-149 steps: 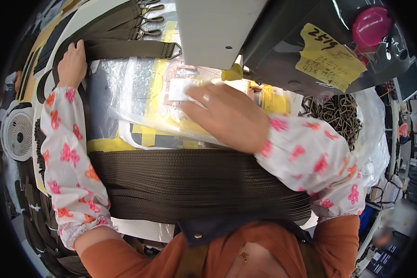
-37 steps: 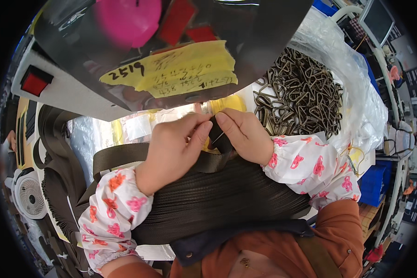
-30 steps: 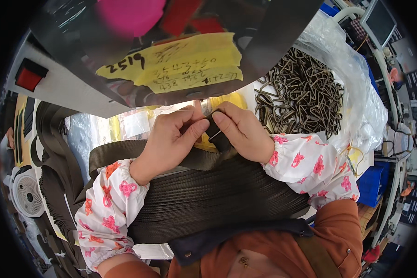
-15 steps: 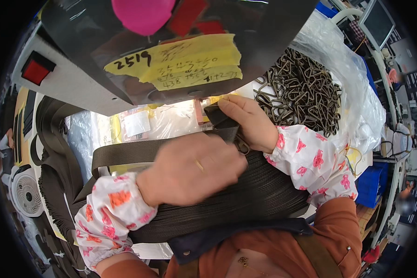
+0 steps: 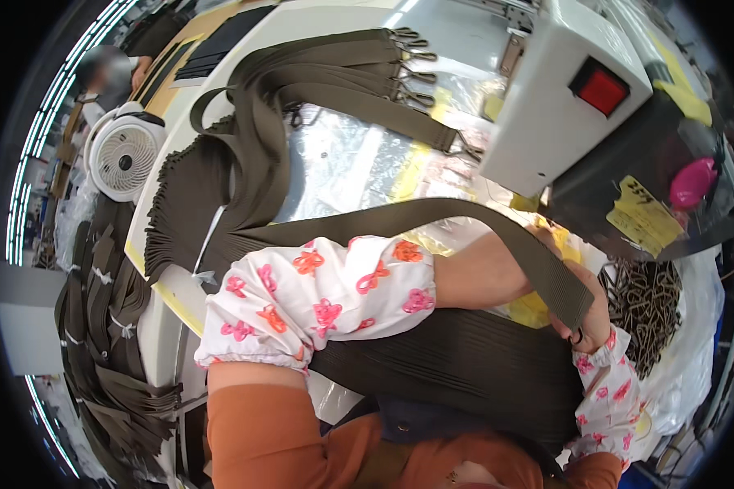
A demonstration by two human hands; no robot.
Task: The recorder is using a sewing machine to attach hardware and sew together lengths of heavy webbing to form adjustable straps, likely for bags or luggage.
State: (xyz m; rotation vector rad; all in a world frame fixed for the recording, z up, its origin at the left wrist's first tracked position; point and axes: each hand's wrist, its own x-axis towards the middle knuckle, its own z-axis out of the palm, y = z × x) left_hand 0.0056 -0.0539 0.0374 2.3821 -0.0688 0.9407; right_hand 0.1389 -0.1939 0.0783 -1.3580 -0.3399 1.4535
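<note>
A dark olive webbing strap (image 5: 465, 210) arches across the bench, and its folded end hangs down at the right. My right hand (image 5: 597, 314) grips the strap at that end, fingers curled under it. A bit of a metal hook shows beneath the fingers there. My left hand (image 5: 506, 259) reaches across, just behind the strap; the strap covers its fingers, so I cannot see whether they hold anything. Under my left forearm lies a thick stack of the same webbing (image 5: 457, 359).
Finished straps with metal snap hooks (image 5: 416, 77) lie at the back. A white machine housing with a red switch (image 5: 602, 85) and a dark guard (image 5: 652, 187) stand at the right. Triangular metal hooks (image 5: 644, 301) are heaped on plastic. A fan (image 5: 125, 155) and hanging strap bundles (image 5: 110, 318) are at left.
My view has swung left, so the machine now appears at the right. My left hand has moved from above the strap to behind it. My right hand still grips the strap end.
</note>
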